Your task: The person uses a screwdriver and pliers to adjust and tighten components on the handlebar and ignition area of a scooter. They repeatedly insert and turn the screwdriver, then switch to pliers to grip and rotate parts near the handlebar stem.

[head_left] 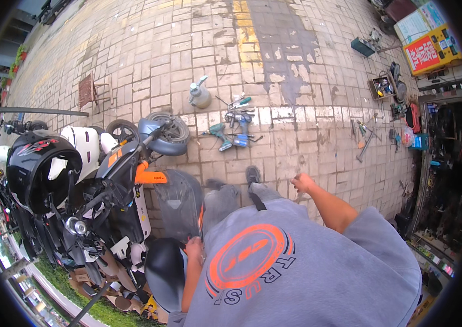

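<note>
My left hand (193, 249) is beside the front edge of the black scooter seat (164, 268), its fingers curled in; anything inside them is hidden. Out to the right, above the paving, my right hand (303, 183) has its fingers bent together, and I cannot make out what is in them. The scooter stands close on my left, with a grey footboard (179, 199), an orange part (150, 175) and a grey front fender (164, 137) over its wheel. A black helmet (43, 169) sits near the handlebars.
Ahead on the brick paving lie a green cordless drill (218, 136), a blue power tool (241, 132) and a pump spray bottle (200, 94). A hammer (366, 147) and a tool box (382, 87) are to the right. A small stool (90, 91) stands far left.
</note>
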A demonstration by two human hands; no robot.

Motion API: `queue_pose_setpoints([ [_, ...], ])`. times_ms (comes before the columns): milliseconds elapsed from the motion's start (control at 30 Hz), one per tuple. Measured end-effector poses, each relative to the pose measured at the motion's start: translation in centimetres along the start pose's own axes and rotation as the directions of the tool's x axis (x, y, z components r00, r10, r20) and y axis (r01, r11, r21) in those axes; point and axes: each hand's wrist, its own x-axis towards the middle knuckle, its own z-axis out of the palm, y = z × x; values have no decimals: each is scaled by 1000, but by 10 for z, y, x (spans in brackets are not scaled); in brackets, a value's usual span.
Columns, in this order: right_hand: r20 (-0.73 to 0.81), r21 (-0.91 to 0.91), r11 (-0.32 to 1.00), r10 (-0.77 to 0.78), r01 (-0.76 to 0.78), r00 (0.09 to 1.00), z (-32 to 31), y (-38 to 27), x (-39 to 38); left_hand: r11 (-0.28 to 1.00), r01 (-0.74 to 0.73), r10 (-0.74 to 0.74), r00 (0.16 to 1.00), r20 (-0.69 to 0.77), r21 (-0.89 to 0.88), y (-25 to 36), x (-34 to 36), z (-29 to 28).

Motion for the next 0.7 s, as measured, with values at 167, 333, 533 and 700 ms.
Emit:
queue_pose_setpoints([
  [167,-26,65,996,-64,65,998,14,-37,10,994,-87,87,996,2,64,98,30,16],
  [333,-268,-37,985,-173,169,948,28,-78,41,984,-167,150,968,201,69,146,82,79],
  [533,-278,96,991,-63,93,959,28,-111,167,816,-398,341,917,207,419,96,128,164],
  [700,-280,-75,997,-25,4,960,58,-109,349,419,-587,568,765,305,692,58,135,230],
])
